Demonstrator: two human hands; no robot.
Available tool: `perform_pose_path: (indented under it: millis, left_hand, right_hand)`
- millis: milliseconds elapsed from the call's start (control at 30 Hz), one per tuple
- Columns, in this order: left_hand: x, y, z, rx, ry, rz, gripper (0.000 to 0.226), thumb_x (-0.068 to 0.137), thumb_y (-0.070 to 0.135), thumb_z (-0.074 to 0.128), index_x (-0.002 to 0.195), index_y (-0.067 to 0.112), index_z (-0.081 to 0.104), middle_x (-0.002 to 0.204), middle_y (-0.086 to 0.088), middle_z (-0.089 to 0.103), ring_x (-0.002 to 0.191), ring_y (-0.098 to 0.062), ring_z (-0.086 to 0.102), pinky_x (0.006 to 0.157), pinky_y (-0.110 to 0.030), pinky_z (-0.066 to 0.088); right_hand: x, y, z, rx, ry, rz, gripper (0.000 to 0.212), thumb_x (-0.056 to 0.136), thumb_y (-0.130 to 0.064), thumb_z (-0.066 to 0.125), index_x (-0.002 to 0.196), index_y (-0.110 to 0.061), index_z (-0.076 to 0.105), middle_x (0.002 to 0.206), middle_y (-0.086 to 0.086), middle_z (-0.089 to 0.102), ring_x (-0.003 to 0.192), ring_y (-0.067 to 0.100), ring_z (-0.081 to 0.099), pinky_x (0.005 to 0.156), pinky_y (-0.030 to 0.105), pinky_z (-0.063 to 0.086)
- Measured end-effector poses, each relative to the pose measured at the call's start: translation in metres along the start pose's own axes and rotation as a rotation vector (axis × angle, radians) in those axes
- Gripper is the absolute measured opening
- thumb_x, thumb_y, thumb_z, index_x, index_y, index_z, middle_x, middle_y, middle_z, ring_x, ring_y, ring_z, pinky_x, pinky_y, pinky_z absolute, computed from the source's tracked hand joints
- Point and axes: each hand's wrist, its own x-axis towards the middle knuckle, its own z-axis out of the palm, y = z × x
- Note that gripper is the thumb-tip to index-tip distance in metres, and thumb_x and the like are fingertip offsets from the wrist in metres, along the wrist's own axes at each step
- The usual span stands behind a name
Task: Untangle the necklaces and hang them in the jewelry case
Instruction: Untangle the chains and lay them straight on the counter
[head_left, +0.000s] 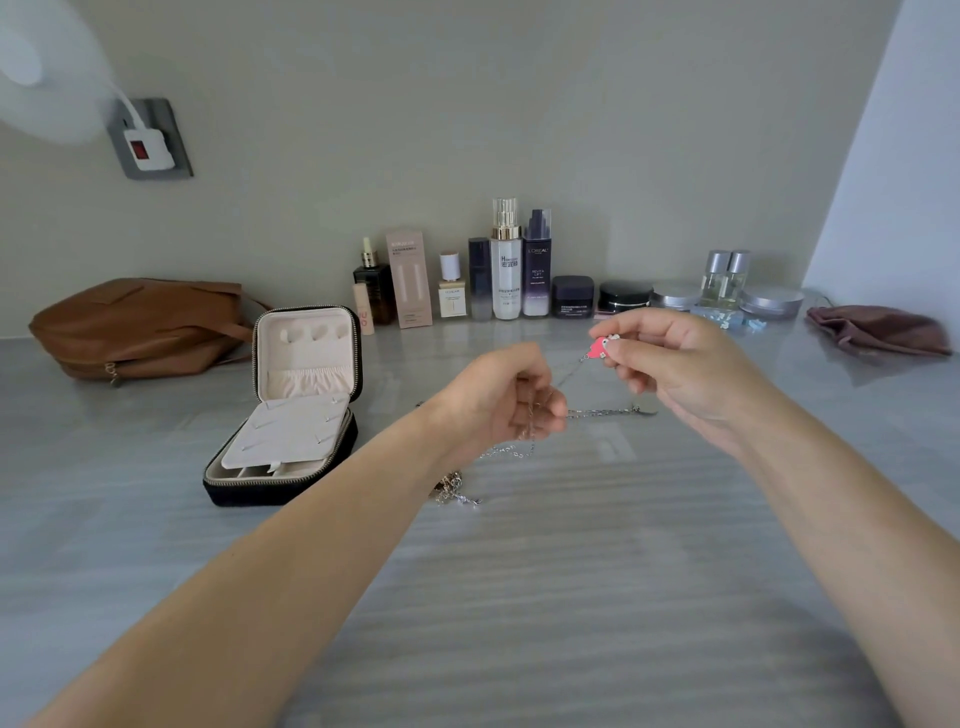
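Step in hand: untangling. The right hand (675, 364) pinched a glossy pink pendant (600, 347) in its grip. The left hand (504, 400) curled its grip round the fine metal necklaces (511, 452), held above the streaked grey desk (571, 597) (a bunched clump trailed onto it). Next, the strands likely needed slow, light separation. The padded jewelry case (296, 410) stood open, left.

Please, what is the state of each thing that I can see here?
jewelry case: open, lid upright
necklaces: tangled, partly lifted, partly on table
pink pendant: pinched by right hand
left hand: grips the necklaces
bottles: upright, capped
brown bag: lying flat
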Motion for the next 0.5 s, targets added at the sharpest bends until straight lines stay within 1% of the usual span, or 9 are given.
perform_pose_path:
  millis: [67,133,233,333,433,500]
  left_hand:
    - [0.000,-0.002,-0.005,-0.038,-0.047,-0.013,0.033,0.085,0.018,0.035,0.052,0.018,0.033,0.053,-0.001,0.057,0.050,-0.017,0.049,0.068,-0.032,0.043]
    - [0.000,-0.004,-0.011,-0.048,-0.069,-0.020,0.037,0.086,0.022,0.035,0.049,0.019,0.031,0.055,-0.001,0.056,0.050,-0.017,0.045,0.064,-0.031,0.041]
    - [0.000,-0.007,-0.023,0.007,-0.052,-0.040,0.042,0.087,0.030,0.036,0.048,0.017,0.035,0.056,-0.002,0.058,0.048,-0.016,0.042,0.058,-0.030,0.038]
    - [-0.002,-0.006,-0.035,0.023,-0.003,-0.038,0.043,0.088,0.032,0.032,0.051,0.013,0.042,0.053,-0.003,0.058,0.041,-0.014,0.040,0.053,-0.029,0.035]
    - [-0.004,-0.002,-0.046,0.036,0.018,-0.045,0.042,0.087,0.034,0.029,0.054,0.013,0.045,0.051,-0.003,0.054,0.037,-0.014,0.036,0.053,-0.030,0.032]
    - [-0.006,0.000,-0.052,0.062,0.026,-0.055,0.042,0.087,0.034,0.031,0.054,0.014,0.047,0.051,-0.003,0.053,0.035,-0.013,0.034,0.051,-0.028,0.031]
  right_hand:
    - [0.002,0.001,-0.002,0.060,0.010,0.021,0.023,0.085,0.000,0.055,0.082,-0.018,0.067,0.067,0.000,0.059,0.052,0.004,0.049,0.051,0.016,0.039]
    - [0.003,0.003,-0.004,0.097,0.034,0.054,0.022,0.085,0.001,0.054,0.082,-0.017,0.067,0.067,0.001,0.058,0.052,0.005,0.048,0.049,0.015,0.039]
    - [0.007,0.006,-0.008,0.119,0.092,0.118,0.023,0.086,0.003,0.051,0.080,-0.014,0.065,0.067,0.003,0.055,0.052,0.006,0.046,0.047,0.014,0.038]
    - [0.011,0.009,-0.013,0.195,0.201,0.203,0.025,0.085,0.005,0.049,0.072,-0.011,0.063,0.065,0.005,0.052,0.046,0.006,0.043,0.042,0.014,0.035]
    - [0.015,0.013,-0.020,0.223,0.285,0.268,0.019,0.083,0.002,0.052,0.069,-0.008,0.061,0.063,0.005,0.049,0.043,0.006,0.040,0.038,0.013,0.032]
    - [0.017,0.016,-0.024,0.222,0.318,0.298,0.014,0.082,0.000,0.054,0.070,-0.007,0.059,0.063,0.005,0.047,0.047,0.009,0.037,0.036,0.013,0.031]
